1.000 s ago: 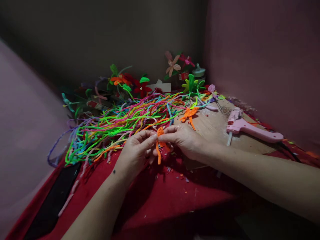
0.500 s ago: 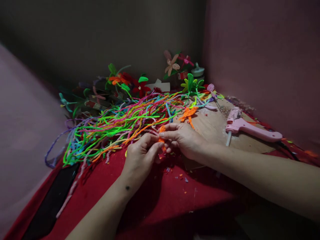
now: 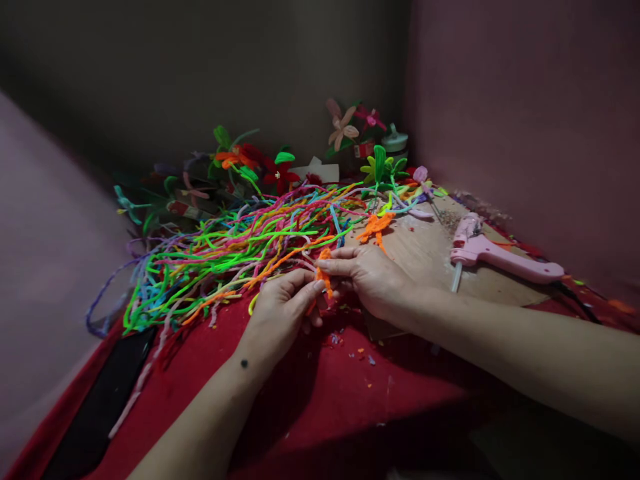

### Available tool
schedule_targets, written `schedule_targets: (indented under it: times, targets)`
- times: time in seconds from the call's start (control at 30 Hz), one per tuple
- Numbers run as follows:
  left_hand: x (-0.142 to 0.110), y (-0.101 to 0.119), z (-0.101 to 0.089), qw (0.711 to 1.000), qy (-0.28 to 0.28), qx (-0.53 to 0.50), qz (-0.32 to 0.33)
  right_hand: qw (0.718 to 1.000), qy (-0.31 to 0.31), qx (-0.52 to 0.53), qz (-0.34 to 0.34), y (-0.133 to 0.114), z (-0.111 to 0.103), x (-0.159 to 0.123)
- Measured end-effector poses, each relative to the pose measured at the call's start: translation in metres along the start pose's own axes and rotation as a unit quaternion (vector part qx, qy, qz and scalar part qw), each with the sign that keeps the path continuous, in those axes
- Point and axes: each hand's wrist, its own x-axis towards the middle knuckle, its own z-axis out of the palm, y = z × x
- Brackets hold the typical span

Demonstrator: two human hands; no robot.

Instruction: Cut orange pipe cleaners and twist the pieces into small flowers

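Note:
My left hand (image 3: 284, 308) and my right hand (image 3: 367, 275) meet over the red cloth (image 3: 350, 400), both pinching a short orange pipe cleaner piece (image 3: 324, 275) between thumbs and fingertips. Most of the piece is hidden inside the fingers. Just beyond the hands lies a big tangle of coloured pipe cleaners (image 3: 240, 247), green, pink, blue and orange. A shaped orange pipe cleaner figure (image 3: 376, 228) lies on the wooden board (image 3: 425, 253) behind my right hand.
A pink glue gun (image 3: 495, 257) lies on the board at the right. Finished pipe cleaner flowers (image 3: 250, 163) and a small lidded jar (image 3: 395, 141) stand at the back by the wall. A black flat object (image 3: 100, 407) lies at the left edge. Small scraps litter the cloth.
The orange piece hung down long from my fingers a second ago; now it is gathered short between both hands. My left hand has turned slightly and closed in on it.

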Motion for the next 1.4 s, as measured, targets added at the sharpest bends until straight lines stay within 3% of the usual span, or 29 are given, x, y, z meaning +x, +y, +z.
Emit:
schedule_targets:
  times: [0.1,0.23,0.3,0.43,0.6,0.93,1.2,1.27,1.4]
  targets:
    - [0.002,-0.004,-0.001,1.0,0.003,-0.002,0.018,1.0,0.006,0.011,-0.001,0.0,0.001,0.0]
    - [-0.001,-0.01,-0.001,0.988,0.049,0.099,0.11,0.998,0.037,0.032,0.026,-0.003,0.004,-0.002]
    - [-0.003,-0.011,-0.001,0.982,0.055,0.129,0.124,0.998,0.043,0.032,0.038,-0.004,0.004,-0.001]
    - [-0.003,-0.005,-0.001,0.997,0.006,0.051,0.052,0.999,0.012,0.036,0.007,-0.003,0.001,0.001]
    - [-0.001,0.001,-0.002,0.997,0.039,-0.047,0.041,0.999,-0.021,0.038,0.01,0.002,-0.001,0.002]
    - [-0.002,0.003,-0.007,0.998,0.041,-0.007,0.048,1.0,-0.01,-0.022,0.003,0.003,-0.001,-0.001]
    - [-0.004,0.005,-0.008,0.998,0.051,-0.035,-0.002,0.974,-0.005,-0.183,-0.135,-0.004,0.005,-0.006]
    - [-0.004,0.006,-0.01,0.998,0.059,-0.034,-0.001,0.968,0.008,-0.218,-0.125,-0.005,0.006,-0.008]
    - [-0.003,0.007,-0.016,0.997,0.062,-0.042,0.028,0.979,-0.007,-0.201,-0.015,-0.006,0.006,-0.008]
